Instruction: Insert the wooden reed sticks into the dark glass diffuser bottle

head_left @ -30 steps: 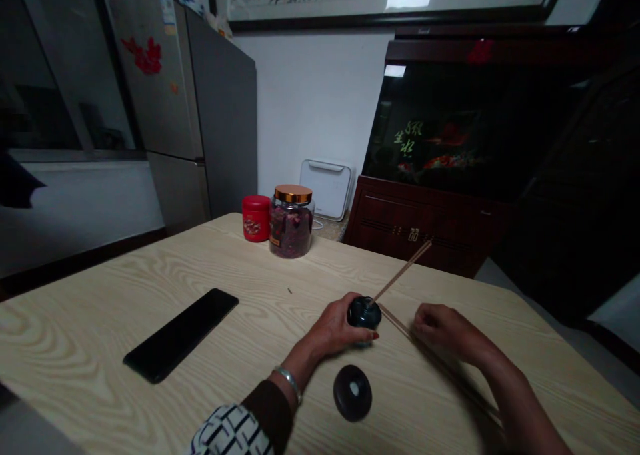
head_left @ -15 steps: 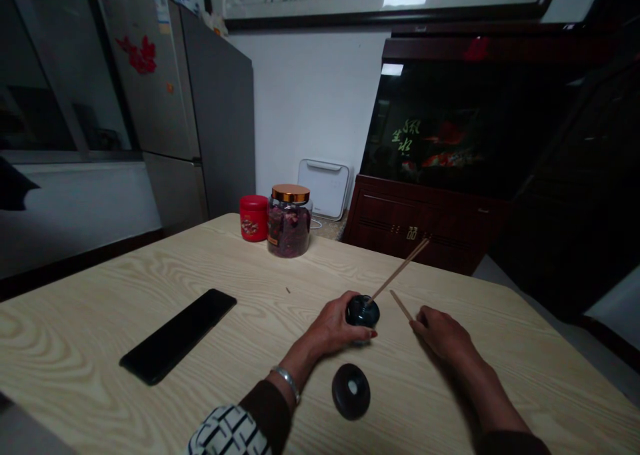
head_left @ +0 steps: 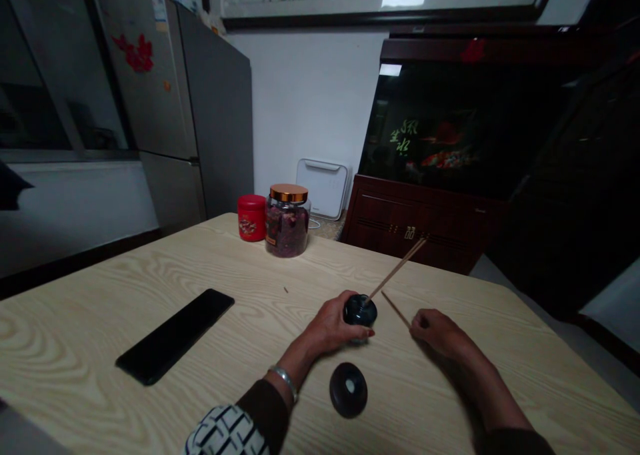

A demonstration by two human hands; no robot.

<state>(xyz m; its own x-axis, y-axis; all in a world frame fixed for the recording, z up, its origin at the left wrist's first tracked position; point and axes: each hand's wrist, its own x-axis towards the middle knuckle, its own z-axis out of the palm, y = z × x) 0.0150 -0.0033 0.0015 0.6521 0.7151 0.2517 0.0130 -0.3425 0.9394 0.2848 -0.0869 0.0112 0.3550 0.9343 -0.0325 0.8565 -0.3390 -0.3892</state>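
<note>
Head view showed the left hand (head_left: 331, 323) curled part-open around a small dark glass bottle (head_left: 360, 313), fingers and thumb against its sides, with thin sticks (head_left: 390, 276) slanting out of its mouth toward the upper right. The right hand (head_left: 439, 335), fingers bent nearly closed, pinched a single loose stick (head_left: 397, 309) whose far end lay near the bottle but apart from it. The upright bottle was at the pale wooden table (head_left: 240, 388), beyond a dark round lid (head_left: 349, 390) and well apart from the black phone (head_left: 175, 338) on the left.
</note>
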